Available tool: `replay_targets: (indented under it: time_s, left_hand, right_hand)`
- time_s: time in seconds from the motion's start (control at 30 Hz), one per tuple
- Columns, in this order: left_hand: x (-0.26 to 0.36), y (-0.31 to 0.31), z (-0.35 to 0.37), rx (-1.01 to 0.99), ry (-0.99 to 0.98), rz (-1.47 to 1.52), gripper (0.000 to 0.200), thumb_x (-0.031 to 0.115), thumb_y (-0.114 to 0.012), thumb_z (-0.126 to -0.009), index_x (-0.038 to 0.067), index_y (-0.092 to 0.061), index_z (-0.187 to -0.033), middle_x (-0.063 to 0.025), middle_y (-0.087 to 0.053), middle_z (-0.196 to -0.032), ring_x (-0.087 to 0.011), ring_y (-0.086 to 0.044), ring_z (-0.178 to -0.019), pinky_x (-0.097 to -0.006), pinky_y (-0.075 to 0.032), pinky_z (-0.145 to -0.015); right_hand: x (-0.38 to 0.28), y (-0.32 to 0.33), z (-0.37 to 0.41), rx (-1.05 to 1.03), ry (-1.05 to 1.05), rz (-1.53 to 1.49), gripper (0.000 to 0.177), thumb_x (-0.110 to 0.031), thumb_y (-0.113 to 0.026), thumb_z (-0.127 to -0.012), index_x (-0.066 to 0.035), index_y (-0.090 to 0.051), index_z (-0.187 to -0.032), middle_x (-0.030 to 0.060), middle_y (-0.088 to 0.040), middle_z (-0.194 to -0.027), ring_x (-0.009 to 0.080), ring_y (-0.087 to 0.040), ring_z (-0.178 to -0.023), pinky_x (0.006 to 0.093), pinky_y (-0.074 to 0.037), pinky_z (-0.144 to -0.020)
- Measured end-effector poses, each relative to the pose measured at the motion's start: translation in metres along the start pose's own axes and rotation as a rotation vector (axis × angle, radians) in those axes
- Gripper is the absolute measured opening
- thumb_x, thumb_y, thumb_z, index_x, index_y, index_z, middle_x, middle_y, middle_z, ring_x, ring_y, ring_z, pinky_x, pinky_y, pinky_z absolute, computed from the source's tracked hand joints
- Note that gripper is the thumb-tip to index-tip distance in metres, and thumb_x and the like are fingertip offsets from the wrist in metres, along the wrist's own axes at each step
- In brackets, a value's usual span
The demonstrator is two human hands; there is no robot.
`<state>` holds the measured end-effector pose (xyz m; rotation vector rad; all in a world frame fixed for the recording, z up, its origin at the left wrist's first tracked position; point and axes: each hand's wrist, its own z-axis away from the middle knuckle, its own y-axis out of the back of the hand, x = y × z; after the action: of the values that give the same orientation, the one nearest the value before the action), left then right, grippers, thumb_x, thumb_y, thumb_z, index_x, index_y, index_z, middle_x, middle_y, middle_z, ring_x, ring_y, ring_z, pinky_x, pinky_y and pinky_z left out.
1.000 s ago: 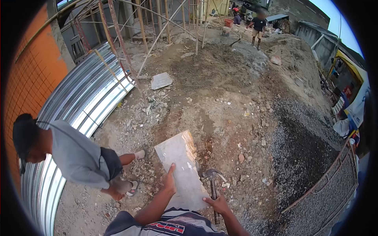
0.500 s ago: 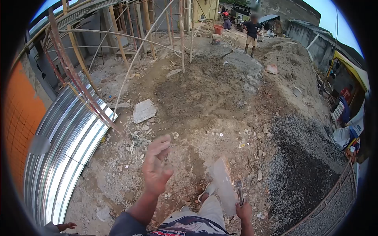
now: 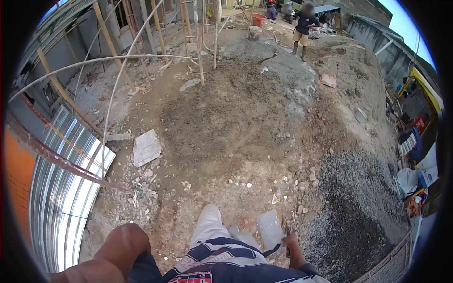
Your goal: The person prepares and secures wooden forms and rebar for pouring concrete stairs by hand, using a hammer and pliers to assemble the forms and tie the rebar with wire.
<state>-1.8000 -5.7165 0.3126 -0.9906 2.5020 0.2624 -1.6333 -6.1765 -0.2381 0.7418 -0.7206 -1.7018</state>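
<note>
My right hand (image 3: pixel 291 241) is low in the view, right of my body, its fingers wrapped round a dark, narrow tool (image 3: pixel 288 227) whose shape is hard to make out. A flat pale grey slab (image 3: pixel 270 229) is just left of that hand, above a dark strip near my shirt; whether the hand touches the slab is unclear. At the lower left my left arm is bent, with the elbow toward the front and the forearm running out of the bottom edge. My left hand is out of sight.
Corrugated metal sheets (image 3: pixel 59 188) curve along the left, behind a rusty pole (image 3: pixel 56 162). A pale block (image 3: pixel 147 148) lies on the rubble. Dark gravel (image 3: pixel 358 203) is piled at right. Farther off are scaffold poles, a sand mound (image 3: pixel 349 70), a red bucket (image 3: pixel 258 20) and a standing person (image 3: pixel 306 28).
My left hand, raised with spread fingers before, has left the view, and my left elbow now shows. The slab looks shorter and lower. The view has shifted, moving the pale block left.
</note>
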Motion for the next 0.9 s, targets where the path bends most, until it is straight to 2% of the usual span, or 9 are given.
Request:
replay_targets:
  time_s: [0.27, 0.33, 0.4, 0.47, 0.5, 0.57, 0.63, 0.7, 0.9]
  left_hand:
    - [-0.187, -0.035, 0.145, 0.02, 0.053, -0.104, 0.091, 0.049, -0.072, -0.077, 0.023, -0.023, -0.149, -0.0069, -0.001, -0.16, -0.0222, -0.005, -0.147, -0.0504, -0.006, -0.117]
    - [-0.225, -0.008, 0.207, -0.1, 0.283, -0.329, 0.058, 0.062, -0.052, -0.084, 0.022, -0.05, -0.126, -0.019, -0.021, -0.15, -0.0309, -0.021, -0.14, -0.0491, -0.017, -0.115]
    - [-0.27, 0.009, 0.28, -0.13, 0.582, -0.429, 0.058, 0.062, -0.041, -0.091, 0.013, -0.062, -0.114, -0.0288, -0.034, -0.141, -0.0361, -0.038, -0.13, -0.0494, -0.03, -0.109]
    - [-0.341, -0.012, 0.363, 0.003, 0.952, -0.38, 0.048, 0.047, -0.041, -0.095, 0.004, -0.061, -0.104, -0.027, -0.041, -0.135, -0.0343, -0.05, -0.117, -0.0457, -0.043, -0.095]
    - [-0.38, -0.04, 0.389, 0.094, 1.162, -0.371, 0.041, 0.045, -0.056, -0.09, 0.007, -0.062, -0.102, -0.0218, -0.053, -0.125, -0.0263, -0.058, -0.104, -0.0361, -0.047, -0.089]
    - [-0.428, -0.068, 0.456, 0.045, 1.694, -0.349, 0.027, 0.027, -0.055, -0.092, 0.003, -0.061, -0.102, -0.015, -0.054, -0.126, -0.0225, -0.057, -0.106, -0.0347, -0.049, -0.087]
    - [-0.451, -0.084, 0.546, 0.066, 1.876, -0.175, 0.026, 0.013, -0.069, -0.083, 0.004, -0.061, -0.106, -0.011, -0.058, -0.122, -0.0182, -0.057, -0.107, -0.0326, -0.046, -0.092]
    - [-0.465, -0.108, 0.598, -0.2, 1.955, -0.151, 0.03, 0.014, -0.07, -0.082, 0.003, -0.06, -0.109, -0.0109, -0.059, -0.121, -0.0176, -0.058, -0.105, -0.0326, -0.046, -0.092]
    - [-0.523, -0.174, 0.743, -0.554, 2.381, 0.047, 0.042, 0.026, -0.073, -0.08, 0.0, -0.062, -0.11, -0.0109, -0.068, -0.1, -0.0166, -0.063, -0.095, -0.0314, -0.049, -0.085]
  right_hand:
    - [-0.156, 0.065, -0.154, -0.068, -0.043, -0.021, 0.047, -0.03, -0.076, -0.07, 0.01, -0.066, -0.092, 0.0263, -0.068, -0.095, 0.0352, -0.067, -0.094, 0.0403, -0.054, -0.081]
    - [-0.204, 0.075, -0.195, -0.131, -0.161, -0.047, 0.048, -0.031, -0.077, -0.07, 0.01, -0.066, -0.092, 0.0251, -0.068, -0.094, 0.0342, -0.068, -0.092, 0.0388, -0.054, -0.08]
    - [-0.227, 0.068, -0.242, -0.094, -0.041, -0.06, 0.051, -0.035, -0.075, -0.071, 0.004, -0.067, -0.101, 0.0205, -0.068, -0.103, 0.0275, -0.065, -0.101, 0.0361, -0.052, -0.085]
    - [-0.266, 0.084, -0.285, -0.046, -0.023, 0.065, 0.05, -0.039, -0.073, -0.074, -0.003, -0.068, -0.108, 0.0177, -0.067, -0.11, 0.0235, -0.064, -0.107, 0.0357, -0.051, -0.087]
    - [-0.281, 0.089, -0.302, -0.103, -0.108, 0.149, 0.051, -0.037, -0.073, -0.073, -0.003, -0.067, -0.11, 0.0183, -0.067, -0.111, 0.0238, -0.064, -0.107, 0.036, -0.051, -0.088]
    - [-0.291, 0.096, -0.349, -0.302, -0.144, 0.026, 0.053, -0.029, -0.076, -0.07, 0.006, -0.064, -0.109, 0.023, -0.064, -0.113, 0.0296, -0.063, -0.108, 0.0376, -0.051, -0.088]
    - [-0.373, 0.166, -0.329, -0.161, -0.201, -0.005, 0.045, -0.025, -0.071, -0.072, 0.004, -0.065, -0.105, 0.0227, -0.065, -0.111, 0.0344, -0.064, -0.104, 0.0394, -0.051, -0.086]
    - [-0.441, 0.216, -0.336, 0.006, -0.231, -0.024, 0.035, -0.022, -0.066, -0.074, 0.001, -0.068, -0.1, 0.0214, -0.066, -0.109, 0.0361, -0.064, -0.103, 0.0411, -0.051, -0.087]
    - [-0.601, 0.297, -0.488, -0.058, -0.191, 0.018, 0.039, -0.017, -0.066, -0.071, -0.001, -0.067, -0.107, 0.0221, -0.066, -0.11, 0.0352, -0.063, -0.106, 0.041, -0.05, -0.089]
